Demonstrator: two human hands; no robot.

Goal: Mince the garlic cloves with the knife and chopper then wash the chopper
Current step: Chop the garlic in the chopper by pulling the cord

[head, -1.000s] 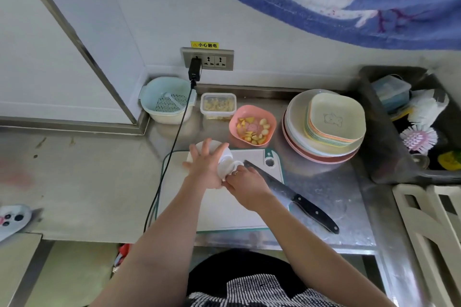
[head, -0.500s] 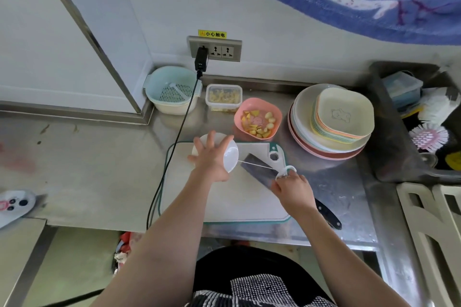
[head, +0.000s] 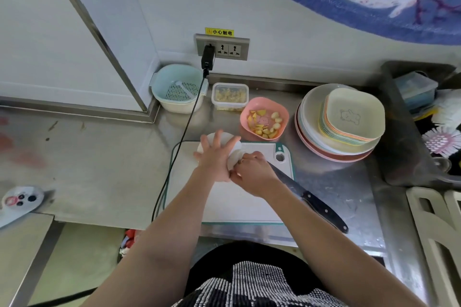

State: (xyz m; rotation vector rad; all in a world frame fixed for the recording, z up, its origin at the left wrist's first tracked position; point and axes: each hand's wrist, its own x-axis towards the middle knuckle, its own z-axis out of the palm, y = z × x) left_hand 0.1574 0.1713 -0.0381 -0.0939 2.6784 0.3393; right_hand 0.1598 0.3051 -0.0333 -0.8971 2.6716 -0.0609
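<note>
The white pull-cord chopper (head: pixel 234 160) stands at the far left corner of the white cutting board (head: pixel 237 203). My left hand (head: pixel 215 157) presses down on its lid with fingers spread, hiding most of it. My right hand (head: pixel 254 174) is closed on the cord's pull handle, tight against the chopper's right side, and no cord shows. The black-handled knife (head: pixel 321 208) lies across the board's right edge, blade partly under my right wrist. A pink bowl (head: pixel 245 117) behind the board holds garlic cloves and yellow pieces.
A clear lidded box (head: pixel 230 96) and a pale blue strainer basket (head: pixel 178 88) stand at the back wall. A black cable (head: pixel 185 124) runs from the socket past the board's left edge. Stacked plates (head: pixel 344 129) sit on the right, beside the sink (head: pixel 399 137) with brushes.
Half a second ago my right hand had drawn the cord out to the right over the knife. It has now returned to the chopper. My left hand stays on the lid.
</note>
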